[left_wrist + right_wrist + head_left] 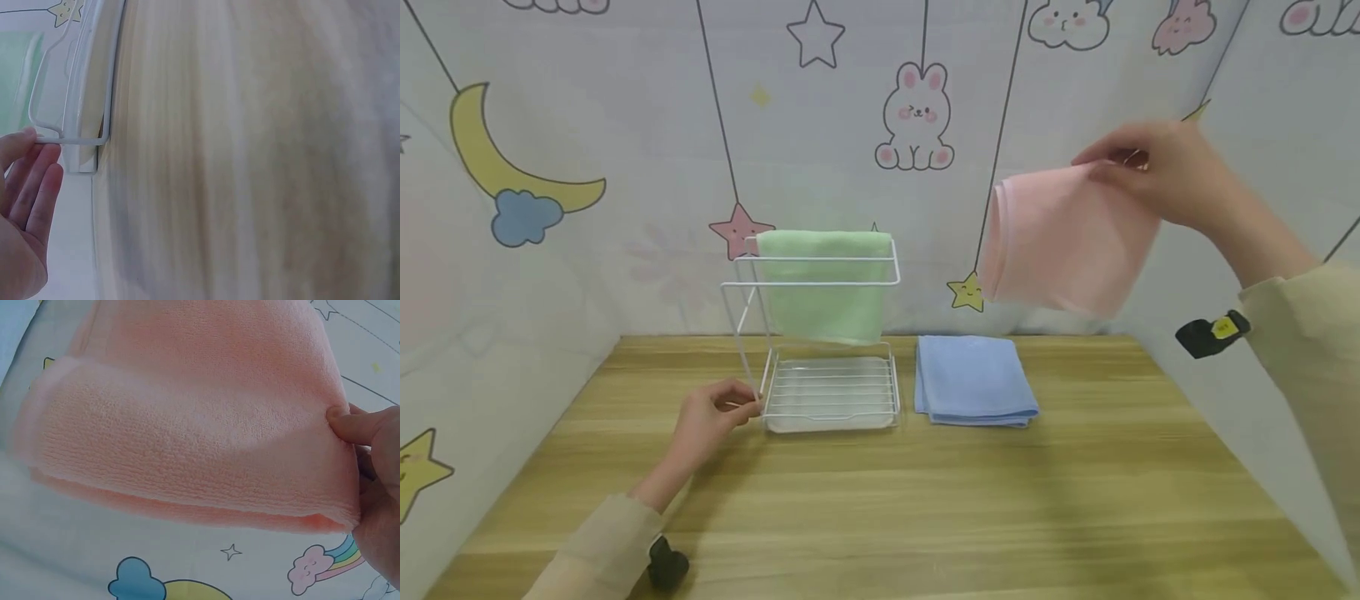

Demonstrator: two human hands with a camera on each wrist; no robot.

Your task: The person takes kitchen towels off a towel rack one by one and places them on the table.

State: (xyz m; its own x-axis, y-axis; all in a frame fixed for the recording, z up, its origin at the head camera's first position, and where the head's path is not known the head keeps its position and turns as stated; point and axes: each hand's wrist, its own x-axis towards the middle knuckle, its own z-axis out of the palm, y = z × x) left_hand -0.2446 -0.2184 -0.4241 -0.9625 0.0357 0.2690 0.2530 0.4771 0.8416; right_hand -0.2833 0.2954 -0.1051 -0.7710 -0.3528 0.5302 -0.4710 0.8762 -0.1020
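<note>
In the head view my right hand (pixel 1165 171) pinches the top edge of a folded pink towel (pixel 1067 237), held up in the air at the right. The right wrist view shows the towel's terry cloth (pixel 187 425) hanging in layers, the thumb on its near face. On the table, my left hand (pixel 711 425) pinches a wire at the lower left side of a white wire rack (pixel 811 284). That same wire lies between thumb and fingers in the left wrist view. A green towel (pixel 827 304) hangs over the rack's back top bar.
A folded blue towel (pixel 973 379) lies on the wooden table (pixel 925 508), right of the rack. The rack's base holds a white tray (pixel 831 422) under a wire grid. Behind the table rises a patterned cloth wall (pixel 820 125).
</note>
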